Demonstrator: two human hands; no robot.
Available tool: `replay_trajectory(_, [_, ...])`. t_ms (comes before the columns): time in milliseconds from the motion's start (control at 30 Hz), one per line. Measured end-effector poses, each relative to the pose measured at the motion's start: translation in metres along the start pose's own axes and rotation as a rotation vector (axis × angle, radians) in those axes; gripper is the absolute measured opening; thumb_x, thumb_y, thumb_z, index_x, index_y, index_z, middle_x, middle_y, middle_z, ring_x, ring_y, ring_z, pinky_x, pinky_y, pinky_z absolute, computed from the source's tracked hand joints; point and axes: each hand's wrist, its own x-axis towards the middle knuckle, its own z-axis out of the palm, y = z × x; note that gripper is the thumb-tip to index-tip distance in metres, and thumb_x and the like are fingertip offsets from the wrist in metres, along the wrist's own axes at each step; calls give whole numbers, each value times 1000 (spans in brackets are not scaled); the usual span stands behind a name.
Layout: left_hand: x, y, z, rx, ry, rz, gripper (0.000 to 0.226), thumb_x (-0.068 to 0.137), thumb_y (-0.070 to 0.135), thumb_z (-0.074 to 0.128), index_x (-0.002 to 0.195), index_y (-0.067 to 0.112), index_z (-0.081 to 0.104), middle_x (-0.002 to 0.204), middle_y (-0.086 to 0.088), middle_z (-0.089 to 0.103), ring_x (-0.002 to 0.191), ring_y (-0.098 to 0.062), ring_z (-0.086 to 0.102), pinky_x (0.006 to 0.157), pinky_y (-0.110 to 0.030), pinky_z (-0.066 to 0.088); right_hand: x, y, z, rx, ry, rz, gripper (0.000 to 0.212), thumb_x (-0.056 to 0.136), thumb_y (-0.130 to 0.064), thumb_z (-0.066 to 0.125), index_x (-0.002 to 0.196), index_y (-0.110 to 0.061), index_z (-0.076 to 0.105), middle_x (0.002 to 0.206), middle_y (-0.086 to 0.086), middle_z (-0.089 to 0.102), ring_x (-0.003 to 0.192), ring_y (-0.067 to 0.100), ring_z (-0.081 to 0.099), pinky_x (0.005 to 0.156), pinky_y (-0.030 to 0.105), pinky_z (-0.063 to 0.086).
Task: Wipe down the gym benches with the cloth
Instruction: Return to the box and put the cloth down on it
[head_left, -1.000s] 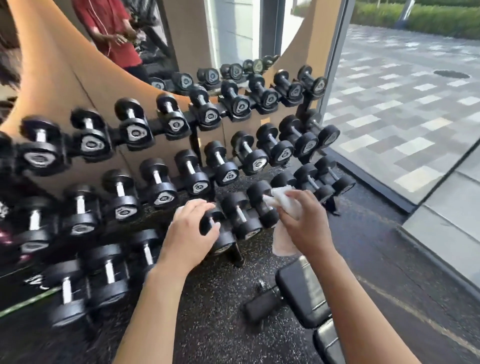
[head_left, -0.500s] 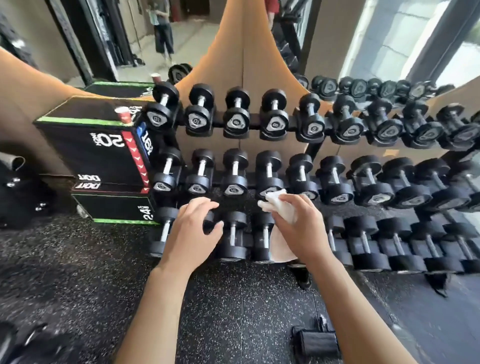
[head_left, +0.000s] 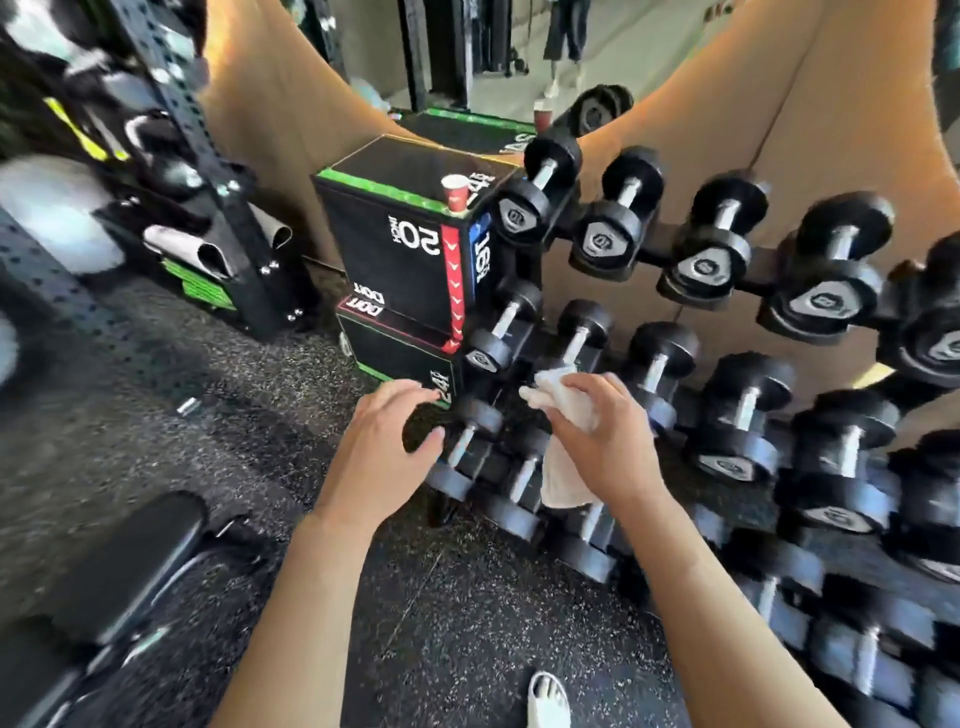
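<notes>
The dumbbell rack (head_left: 649, 291) holds rows of black round-headed dumbbells with bright metal handles; its lower right end smears into blur and runs off the frame. In front of the rack's lower left end, the right hand (head_left: 608, 441) is closed around a white cloth (head_left: 563, 410), soft and crumpled, with one bunched end poking out past the fingers toward a dumbbell handle and a limp tail hanging below the palm. Whether the cloth touches the metal cannot be told. Just left of it, the left hand (head_left: 379, 447) curls loosely, half open, its fingertips on or just at a small dumbbell (head_left: 467, 441) at the rack's left end; a firm grip cannot be made out. Left of the rack stand stacked black plyo boxes (head_left: 400, 244) printed 20 and 24, with a red paper cup (head_left: 455, 192) on top. Well away from the rack, at the lower left, a padded black bench (head_left: 124, 566) is blurred and partly cut off. The floor (head_left: 467, 623) is speckled black rubber.
</notes>
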Motion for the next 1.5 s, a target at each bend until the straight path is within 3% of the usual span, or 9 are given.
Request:
replay_trajectory(200, [40, -20, -24, 53, 109, -122, 37, 99, 33, 68, 135, 30, 63, 142, 19, 48, 135, -4, 41, 112, -22, 30, 88, -18, 40, 86, -118, -56, 35, 95, -33, 78, 127, -25, 68, 118, -12, 61, 102, 6, 57, 78, 10, 38])
replay_trajectory(333, [67, -48, -40, 63, 130, -166, 38, 99, 36, 66, 137, 32, 62, 145, 19, 47, 136, -4, 39, 114, -28, 34, 122, -37, 75, 110, -160, -114, 34, 95, -34, 78, 126, -23, 68, 115, -11, 60, 104, 8, 58, 85, 23, 41])
replay_trajectory(600, [150, -132, -77, 40, 139, -132, 38, 101, 35, 65, 139, 31, 60, 147, 20, 45, 134, 3, 34, 111, -25, 29, 191, -80, 160, 107, -139, -103, 32, 94, -35, 78, 123, -25, 69, 115, -11, 60, 101, 5, 56, 85, 24, 40])
replay_trajectory(900, [241, -273, -172, 35, 72, -86, 34, 100, 34, 66, 134, 34, 62, 144, 18, 48, 138, -9, 41, 112, -34, 38, 263, -173, 292, 82, -66, -39, 31, 94, -35, 77, 123, -25, 68, 114, -11, 61, 103, 9, 58, 89, 31, 46])
replay_trajectory(1067, [282, -319, -210, -8, 64, -70, 31, 100, 32, 68, 130, 32, 63, 144, 16, 50, 137, -10, 43, 111, -34, 38, 291, -211, 336, 38, -86, -15, 31, 94, -33, 76, 124, -25, 69, 115, -9, 62, 104, 10, 59, 89, 33, 48])
replay_trajectory(1400, [371, -395, -229, -40, 61, -36, 24, 99, 29, 69, 123, 32, 64, 136, 23, 48, 133, -4, 42, 110, -29, 33, 399, -243, 412, 1, -56, -51, 35, 91, -29, 80, 123, -19, 71, 117, -4, 65, 108, 17, 62, 89, 29, 43])
replay_trajectory(1500, [421, -412, -227, -15, 72, -31, 31, 100, 29, 67, 131, 29, 64, 139, 19, 50, 133, -5, 42, 111, -26, 31, 445, -240, 436, 11, -57, -41, 36, 92, -30, 80, 125, -20, 71, 117, -5, 65, 107, 16, 62, 85, 25, 39])
